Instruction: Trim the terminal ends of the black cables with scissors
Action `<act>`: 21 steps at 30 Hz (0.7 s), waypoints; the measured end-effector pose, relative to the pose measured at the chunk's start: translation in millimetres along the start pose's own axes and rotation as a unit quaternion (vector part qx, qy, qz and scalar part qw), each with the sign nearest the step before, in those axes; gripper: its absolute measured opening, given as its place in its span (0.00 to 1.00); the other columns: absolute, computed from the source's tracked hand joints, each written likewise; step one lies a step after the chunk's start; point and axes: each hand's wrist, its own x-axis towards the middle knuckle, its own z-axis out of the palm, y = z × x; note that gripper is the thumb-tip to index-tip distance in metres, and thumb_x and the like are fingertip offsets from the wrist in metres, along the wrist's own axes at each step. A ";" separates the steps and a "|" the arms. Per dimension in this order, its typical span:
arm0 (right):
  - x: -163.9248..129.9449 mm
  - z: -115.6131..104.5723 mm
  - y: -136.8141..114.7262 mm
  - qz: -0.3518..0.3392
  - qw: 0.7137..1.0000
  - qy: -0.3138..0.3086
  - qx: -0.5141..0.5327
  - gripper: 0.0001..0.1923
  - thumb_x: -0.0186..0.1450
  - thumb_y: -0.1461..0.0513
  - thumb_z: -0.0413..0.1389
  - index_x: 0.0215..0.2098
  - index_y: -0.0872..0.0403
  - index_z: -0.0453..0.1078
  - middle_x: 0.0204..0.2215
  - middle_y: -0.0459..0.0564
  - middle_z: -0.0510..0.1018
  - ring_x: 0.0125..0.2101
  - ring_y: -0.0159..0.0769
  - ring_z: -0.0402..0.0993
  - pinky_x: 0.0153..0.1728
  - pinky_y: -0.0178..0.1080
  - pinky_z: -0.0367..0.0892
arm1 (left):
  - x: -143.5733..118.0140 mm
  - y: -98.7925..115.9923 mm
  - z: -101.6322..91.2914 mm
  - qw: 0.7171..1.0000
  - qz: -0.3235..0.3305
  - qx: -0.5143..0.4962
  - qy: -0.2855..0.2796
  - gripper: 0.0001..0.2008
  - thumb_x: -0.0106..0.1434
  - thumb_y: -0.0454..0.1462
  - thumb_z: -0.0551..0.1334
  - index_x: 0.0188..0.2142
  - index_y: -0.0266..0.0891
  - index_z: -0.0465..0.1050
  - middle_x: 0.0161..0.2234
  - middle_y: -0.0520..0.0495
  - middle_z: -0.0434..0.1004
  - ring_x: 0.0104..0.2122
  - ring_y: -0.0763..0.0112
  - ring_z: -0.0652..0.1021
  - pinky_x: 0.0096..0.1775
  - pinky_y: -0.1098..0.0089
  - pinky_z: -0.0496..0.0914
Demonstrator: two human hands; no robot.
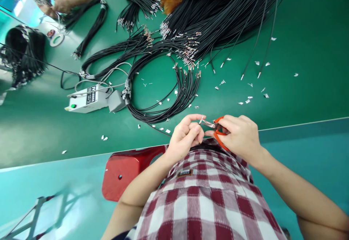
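Observation:
My left hand (pixel 187 134) is closed around a thin black cable, its pale stripped end (pixel 201 120) poking out at the fingertips. In my right hand (pixel 238 134) are small scissors (pixel 218 133) with orange handles, their blade tips right at that cable end. Both hands are just in front of the table's near edge. Beyond them on the table lies a looped bundle of black cables (pixel 152 114), tied at its left side, with many stripped ends. A larger spread of black cables (pixel 218 22) reaches across the back.
A white box with a green button (pixel 87 100) and a grey block (pixel 116 101) stand left on the green table (pixel 308 98). White scraps (pixel 247 101) are scattered about. A red stool (pixel 122 174) is below the edge. Another person's hands (pixel 58 7) work at far left near a tape roll (pixel 57 39).

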 end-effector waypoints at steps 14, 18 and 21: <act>2.9 0.7 -3.7 -0.048 0.996 0.046 -0.067 0.22 0.70 0.51 0.54 0.23 0.54 0.72 0.19 0.46 0.75 0.20 0.32 0.64 0.29 0.39 0.51 | -2.2 -2.0 -0.3 0.999 -0.007 -0.036 0.005 0.19 0.66 0.46 0.64 0.50 0.36 0.67 0.20 0.56 0.69 0.15 0.83 0.57 0.18 0.78 0.47; 2.2 1.1 -3.9 -0.028 0.998 0.028 -0.041 0.23 0.70 0.51 0.54 0.22 0.54 0.71 0.19 0.47 0.74 0.20 0.31 0.63 0.29 0.40 0.50 | -0.5 -4.0 -2.2 0.999 -0.013 -0.036 0.014 0.19 0.66 0.46 0.64 0.50 0.36 0.68 0.20 0.56 0.69 0.15 0.83 0.57 0.18 0.78 0.47; 5.0 1.2 -1.2 0.068 0.982 -0.009 0.178 0.27 0.67 0.44 0.55 0.20 0.53 0.66 0.18 0.46 0.71 0.20 0.31 0.61 0.28 0.39 0.52 | 2.0 -7.5 -6.0 0.999 -0.012 -0.038 0.027 0.19 0.66 0.46 0.64 0.49 0.36 0.68 0.20 0.56 0.68 0.15 0.83 0.57 0.18 0.78 0.47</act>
